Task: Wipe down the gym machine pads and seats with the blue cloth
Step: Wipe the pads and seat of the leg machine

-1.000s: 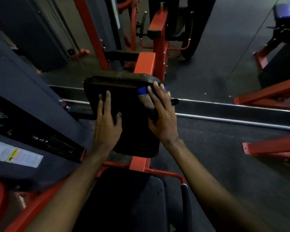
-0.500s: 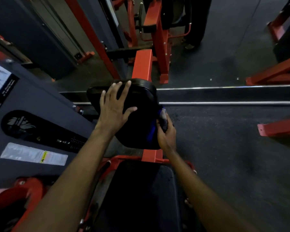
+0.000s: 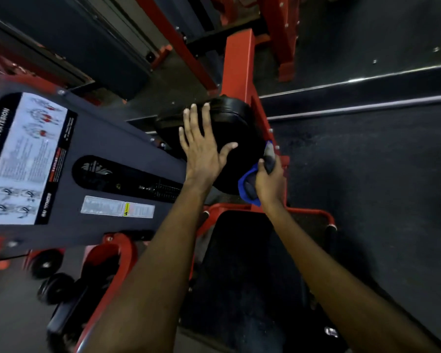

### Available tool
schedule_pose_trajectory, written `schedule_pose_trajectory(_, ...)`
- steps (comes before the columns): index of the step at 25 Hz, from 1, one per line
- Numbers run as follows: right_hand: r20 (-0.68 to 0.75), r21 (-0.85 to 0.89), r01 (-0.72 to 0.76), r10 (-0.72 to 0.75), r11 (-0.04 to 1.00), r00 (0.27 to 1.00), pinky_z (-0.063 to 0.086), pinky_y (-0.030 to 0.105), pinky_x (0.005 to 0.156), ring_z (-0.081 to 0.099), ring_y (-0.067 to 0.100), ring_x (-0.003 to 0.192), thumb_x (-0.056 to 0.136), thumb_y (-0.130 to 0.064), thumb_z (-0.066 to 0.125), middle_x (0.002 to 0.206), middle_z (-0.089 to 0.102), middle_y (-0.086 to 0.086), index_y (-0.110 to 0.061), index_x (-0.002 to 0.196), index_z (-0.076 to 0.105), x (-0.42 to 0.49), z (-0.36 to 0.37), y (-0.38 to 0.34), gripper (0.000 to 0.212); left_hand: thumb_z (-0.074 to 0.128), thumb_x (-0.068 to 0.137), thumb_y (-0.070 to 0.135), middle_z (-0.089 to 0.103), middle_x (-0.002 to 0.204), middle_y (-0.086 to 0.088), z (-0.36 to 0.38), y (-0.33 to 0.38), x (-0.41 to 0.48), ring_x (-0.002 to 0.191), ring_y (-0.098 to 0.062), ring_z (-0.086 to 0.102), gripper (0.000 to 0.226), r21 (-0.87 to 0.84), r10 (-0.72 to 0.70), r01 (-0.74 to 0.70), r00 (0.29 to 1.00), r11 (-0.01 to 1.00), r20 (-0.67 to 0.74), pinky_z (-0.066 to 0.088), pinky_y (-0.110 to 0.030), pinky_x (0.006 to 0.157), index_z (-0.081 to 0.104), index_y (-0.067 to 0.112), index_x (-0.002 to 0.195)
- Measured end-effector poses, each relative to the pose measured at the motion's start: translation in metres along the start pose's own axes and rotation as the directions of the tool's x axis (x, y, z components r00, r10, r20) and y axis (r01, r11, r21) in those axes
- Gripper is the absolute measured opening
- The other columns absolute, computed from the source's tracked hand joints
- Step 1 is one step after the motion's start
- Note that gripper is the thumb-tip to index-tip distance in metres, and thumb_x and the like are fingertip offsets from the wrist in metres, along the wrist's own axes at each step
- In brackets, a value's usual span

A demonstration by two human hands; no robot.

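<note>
Your left hand [image 3: 201, 151] lies flat on the black pad [image 3: 239, 128], fingers straight and spread, thumb angled out to the right; it holds nothing. Your right hand [image 3: 270, 182] is curled round the blue cloth [image 3: 246, 186] and holds it bunched against the near right edge of the pad. The cloth protrudes from the grip at two places: a blue fold to the left of the hand, against the pad face, and a greyer end beyond the fingers on the far side, at the pad's rim. The pad is mounted on a red frame [image 3: 237, 64] that extends to the far side. The black seat [image 3: 252, 263] lies near you, under both forearms, apart from the cloth. On the left, the grey shroud [image 3: 107, 138] carries a white placard [image 3: 23, 159]; its side heading reads "LEG CURL / LEG EXTENSION", the first letters blurred, with figure diagrams beside it. A smaller sticker [image 3: 117, 209] with a yellow warning triangle sits nearer; its text is too small to read
</note>
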State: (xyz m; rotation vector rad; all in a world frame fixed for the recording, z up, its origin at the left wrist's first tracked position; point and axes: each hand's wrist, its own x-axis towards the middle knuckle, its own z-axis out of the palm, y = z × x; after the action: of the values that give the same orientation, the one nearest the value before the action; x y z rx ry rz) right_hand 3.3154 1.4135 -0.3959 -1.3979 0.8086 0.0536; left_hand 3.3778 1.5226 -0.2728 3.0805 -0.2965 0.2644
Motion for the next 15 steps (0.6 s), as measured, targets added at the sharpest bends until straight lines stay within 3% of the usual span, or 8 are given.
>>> schedule_pose_trajectory(4, -0.056, 0.069, 0.046, -0.042, 0.997, 0.998, 0.046, 0.034, 0.103, 0.060, 0.019, 0.123, 0.099, -0.029, 0.059, 0.135, 0.065, 0.000, -0.023, 0.141, 0.057, 0.006, 0.002, 0.025, 0.042, 0.064, 0.083, 0.071, 0.019, 0.165, -0.018, 0.002, -0.004, 0.003, 0.154, -0.034, 0.010, 0.107, -0.039, -0.009, 0.007, 0.998, 0.999, -0.064, 0.017, -0.061, 0.119, 0.021, 0.010, 0.160)
schedule_pose_trajectory(6, -0.081, 0.111, -0.062, 0.071, 0.992, 0.994, 0.046, 0.034, 0.103, 0.061, 0.024, 0.123, 0.098, -0.036, 0.058, 0.132, 0.066, 0.005, -0.020, 0.137, 0.060, 0.015, 0.002, 0.040, 0.043, 0.068, 0.079, 0.070, 0.023, 0.164, -0.018, 0.005, -0.005, 0.004, 0.153, -0.034, 0.013, 0.109, -0.052, -0.011, 0.007, 0.995, 0.999, -0.095, 0.019, -0.061, 0.118, 0.025, 0.010, 0.159)
schedule_pose_trajectory(8, -0.094, 0.183, -0.187, 0.207, 0.965, 0.974, 0.050, 0.039, 0.099, 0.064, 0.028, 0.111, 0.089, -0.058, 0.046, 0.119, 0.068, 0.009, -0.019, 0.130, 0.065, 0.025, 0.004, 0.054, 0.060, 0.071, 0.076, 0.070, 0.025, 0.163, -0.018, 0.009, -0.008, 0.005, 0.152, -0.033, 0.015, 0.110, -0.039, -0.004, 0.000, 0.993, 0.999, -0.114, 0.022, -0.063, 0.117, 0.027, 0.011, 0.158)
schedule_pose_trajectory(9, -0.110, 0.215, -0.231, 0.258, 0.949, 0.960, 0.052, 0.042, 0.097, 0.065, 0.029, 0.106, 0.086, -0.059, 0.042, 0.114, 0.068, 0.011, -0.019, 0.130, 0.066, 0.028, 0.007, 0.056, 0.064, 0.072, 0.075, 0.070, 0.026, 0.163, -0.018, 0.010, -0.009, 0.006, 0.152, -0.033, 0.015, 0.111, -0.048, -0.001, -0.005, 0.993, 0.999, -0.122, 0.024, -0.064, 0.116, 0.027, 0.011, 0.157)
schedule_pose_trajectory(13, -0.075, 0.247, -0.270, 0.296, 0.931, 0.952, 0.048, 0.045, 0.105, 0.061, 0.033, 0.120, 0.101, -0.030, 0.052, 0.130, 0.064, 0.016, -0.014, 0.146, 0.053, 0.026, 0.019, 0.051, 0.048, 0.075, 0.074, 0.070, 0.024, 0.163, -0.016, 0.014, -0.013, 0.004, 0.152, -0.032, 0.013, 0.112, -0.074, 0.015, -0.026, 0.990, 0.997, -0.140, 0.025, -0.066, 0.115, 0.025, 0.013, 0.157)
schedule_pose_trajectory(15, -0.082, 0.334, -0.307, 0.353, 0.891, 0.932, 0.050, 0.045, 0.103, 0.063, 0.031, 0.116, 0.103, -0.034, 0.050, 0.128, 0.065, 0.015, -0.011, 0.141, 0.056, 0.031, 0.033, 0.060, 0.045, 0.076, 0.073, 0.070, 0.025, 0.163, -0.016, 0.017, -0.015, 0.007, 0.152, -0.031, 0.014, 0.113, -0.071, 0.023, -0.035, 0.987, 0.997, -0.161, 0.026, -0.066, 0.114, 0.025, 0.014, 0.157)
